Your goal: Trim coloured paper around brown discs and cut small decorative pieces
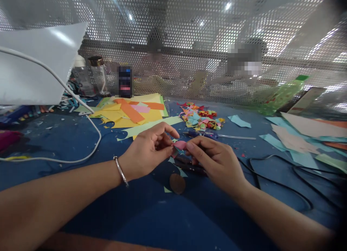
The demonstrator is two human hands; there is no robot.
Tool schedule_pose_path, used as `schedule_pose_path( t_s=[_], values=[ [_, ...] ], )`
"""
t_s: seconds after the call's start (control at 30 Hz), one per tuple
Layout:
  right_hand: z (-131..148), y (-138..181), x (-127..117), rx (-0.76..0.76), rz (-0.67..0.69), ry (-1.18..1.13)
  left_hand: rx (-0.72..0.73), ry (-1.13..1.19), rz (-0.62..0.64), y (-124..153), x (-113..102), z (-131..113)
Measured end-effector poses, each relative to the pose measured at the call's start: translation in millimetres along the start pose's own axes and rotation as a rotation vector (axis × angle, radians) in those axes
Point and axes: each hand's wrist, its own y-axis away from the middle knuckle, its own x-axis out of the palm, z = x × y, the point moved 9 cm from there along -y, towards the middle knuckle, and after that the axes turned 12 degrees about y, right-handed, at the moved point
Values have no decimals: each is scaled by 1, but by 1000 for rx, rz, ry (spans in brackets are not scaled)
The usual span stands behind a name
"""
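My left hand (148, 151) and my right hand (214, 160) meet over the blue table (151, 215), both pinching a small pink paper piece (180, 145) between fingertips. A silver bangle (120, 170) sits on my left wrist. Under my right hand lies a dark tool (189, 167), partly hidden. A small brown disc (177, 183) rests on the table just below the hands, with a few light-green paper scraps beside it.
Yellow and orange paper sheets (132, 112) lie behind the hands; a heap of colourful folded bits (202, 119) is at centre back. Pale blue and cream offcuts (300, 139) are spread right. A white cable (81, 106) loops left, black cables (273, 171) right. A perforated screen (189, 45) stands behind.
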Motion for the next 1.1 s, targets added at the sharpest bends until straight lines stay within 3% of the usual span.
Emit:
schedule_pose_path(
  t_s=[0.27,0.4,0.53,0.73,0.87,1.1],
  values=[
    [6,0,-1,-52,14,0,127,-89,154,7,13,-9],
    [4,0,-4,-40,42,6,302,-250,130,11,13,-27],
    [7,0,-3,-63,90,19,434,-346,186,16,21,-41],
    [-10,-11,-21,-38,-19,187,269,-360,119,11,12,-27],
    [-29,-15,-31,55,-26,137,126,-275,61,6,3,-13],
    [6,-1,-5,-92,135,84,60,-181,66,2,3,-6]
  ],
)
